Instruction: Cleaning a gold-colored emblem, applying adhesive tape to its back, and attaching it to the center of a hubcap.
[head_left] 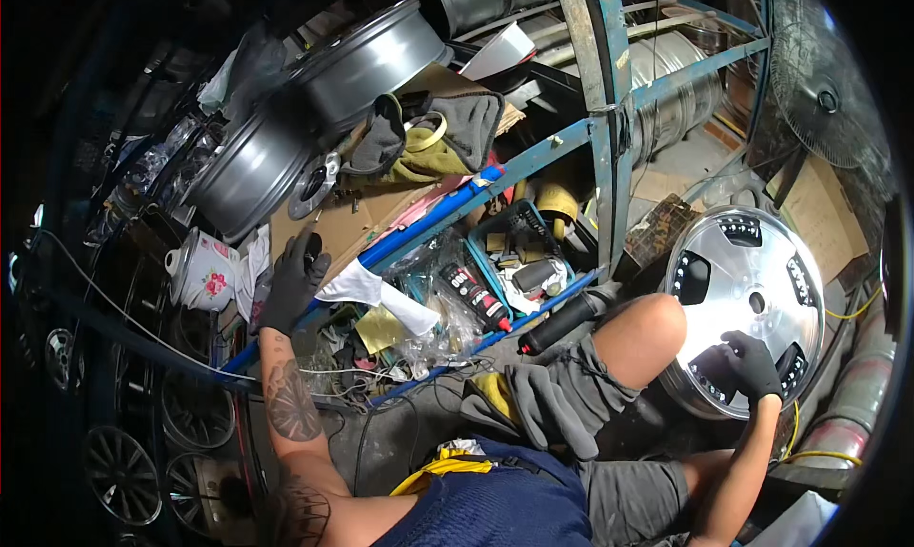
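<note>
My left hand [293,285], in a dark grey glove, reaches over the brown cardboard [347,218] on the blue-framed bench. Its fingers are curled together at the cardboard's left edge; what they hold, if anything, is too small to make out. Close above it are a round metal disc with holes [314,185] and a few small loose pieces. At the right, a polished silver alloy wheel [757,261] with dark openings stands tilted by my knee. My gloved right hand [752,366] lies over the lower part of its face, fingers apart, holding nothing.
Bare wheel rims [367,61] stand behind the bench. A folded grey and olive cloth [438,138] lies on the cardboard. Below, a blue-edged shelf holds a black bottle [476,298], plastic wrap and rags. A fan [824,99] stands far right; cords cross the floor.
</note>
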